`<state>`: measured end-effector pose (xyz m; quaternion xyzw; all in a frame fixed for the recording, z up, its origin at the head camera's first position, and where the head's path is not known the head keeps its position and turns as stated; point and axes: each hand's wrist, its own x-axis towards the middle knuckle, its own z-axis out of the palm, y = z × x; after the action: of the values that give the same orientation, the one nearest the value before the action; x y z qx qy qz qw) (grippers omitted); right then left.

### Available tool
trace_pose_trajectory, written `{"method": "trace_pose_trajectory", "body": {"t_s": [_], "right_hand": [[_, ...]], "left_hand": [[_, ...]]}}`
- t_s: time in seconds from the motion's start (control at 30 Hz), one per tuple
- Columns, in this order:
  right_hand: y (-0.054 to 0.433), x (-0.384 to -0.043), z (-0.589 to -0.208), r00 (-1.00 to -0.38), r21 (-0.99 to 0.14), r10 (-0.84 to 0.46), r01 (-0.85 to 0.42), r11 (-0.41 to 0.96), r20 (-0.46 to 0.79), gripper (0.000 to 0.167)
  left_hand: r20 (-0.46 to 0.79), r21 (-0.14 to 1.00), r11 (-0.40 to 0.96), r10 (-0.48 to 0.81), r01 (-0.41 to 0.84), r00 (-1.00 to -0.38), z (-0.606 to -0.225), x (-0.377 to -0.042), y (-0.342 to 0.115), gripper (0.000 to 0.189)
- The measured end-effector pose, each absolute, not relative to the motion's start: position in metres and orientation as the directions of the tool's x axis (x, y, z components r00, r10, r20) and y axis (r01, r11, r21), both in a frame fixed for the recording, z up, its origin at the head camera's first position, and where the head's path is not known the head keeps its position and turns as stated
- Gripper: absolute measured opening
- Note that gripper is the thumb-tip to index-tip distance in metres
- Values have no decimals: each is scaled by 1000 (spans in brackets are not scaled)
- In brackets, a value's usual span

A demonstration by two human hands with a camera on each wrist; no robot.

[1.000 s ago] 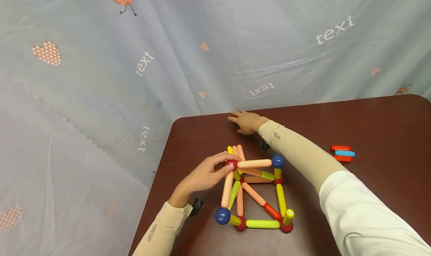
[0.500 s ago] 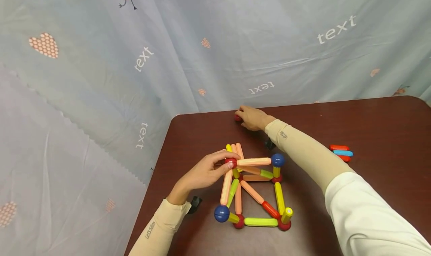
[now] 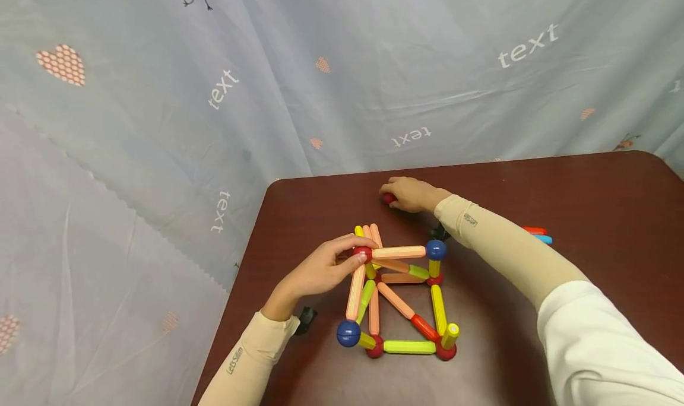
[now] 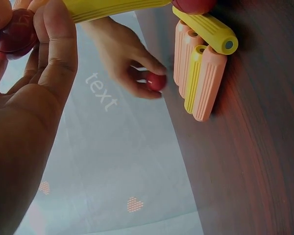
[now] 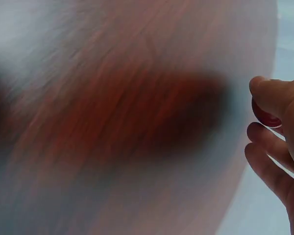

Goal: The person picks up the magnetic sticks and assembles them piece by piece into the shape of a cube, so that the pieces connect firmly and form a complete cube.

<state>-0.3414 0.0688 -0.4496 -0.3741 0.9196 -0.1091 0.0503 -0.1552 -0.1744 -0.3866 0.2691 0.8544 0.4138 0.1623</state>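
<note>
My left hand [image 3: 323, 267] pinches a dark red ball [image 4: 14, 36] at the top far-left corner of a frame built of toy rods and balls. Peach rods [image 3: 398, 252] run from that ball to two blue balls [image 3: 436, 250], one at the far right and one at the near left. Red balls [image 3: 446, 349] form the lower corners, and a short yellow rod [image 3: 450, 335] stands up at the near right. Past the frame, toward the back of the table, my right hand [image 3: 414, 193] holds a loose red ball [image 4: 157, 82] between thumb and fingers.
Several loose peach and yellow rods [image 4: 208, 85] lie side by side just behind the frame. Red and blue rods [image 3: 542, 238] lie to the right, partly covered by the right sleeve. A pale blue curtain [image 3: 374, 85] hangs behind the dark brown table [image 3: 588, 186].
My right hand reached the table's back edge, took hold of a red ball, and has drawn it back slightly toward the frame. The left hand keeps its grip on the corner ball.
</note>
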Motion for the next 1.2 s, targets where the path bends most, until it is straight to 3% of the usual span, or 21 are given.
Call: {"method": "trace_pose_trajectory", "body": {"t_s": [0.23,0.43,0.53,0.67,0.8,1.2], "right_hand": [[106,-304,-430,-742,-314,-661,-656,686,107,43],[142,-250,-396,-763,-364,-602,-644,673,236,46],[158,-211,-383,-715,-364,-609,-699,615,345,47],[173,-160,-374,-595,-373,-628,-804,463,502,47],[181,-122,-376,-504,-389,-661,-860,329,555,48],[182,-78,-405,-508,-429,-703,-849,310,497,44]], "left_hand": [[-83,795,525,590,303,-803,-391,-151,-171,34],[-77,794,528,578,301,-812,-393,-151,-168,33],[-84,797,529,575,292,-814,-393,-151,-168,33],[-71,800,523,570,295,-818,-393,-151,-171,33],[-55,800,519,561,300,-826,-392,-153,-172,33],[-46,798,520,558,305,-829,-390,-154,-167,34]]}}
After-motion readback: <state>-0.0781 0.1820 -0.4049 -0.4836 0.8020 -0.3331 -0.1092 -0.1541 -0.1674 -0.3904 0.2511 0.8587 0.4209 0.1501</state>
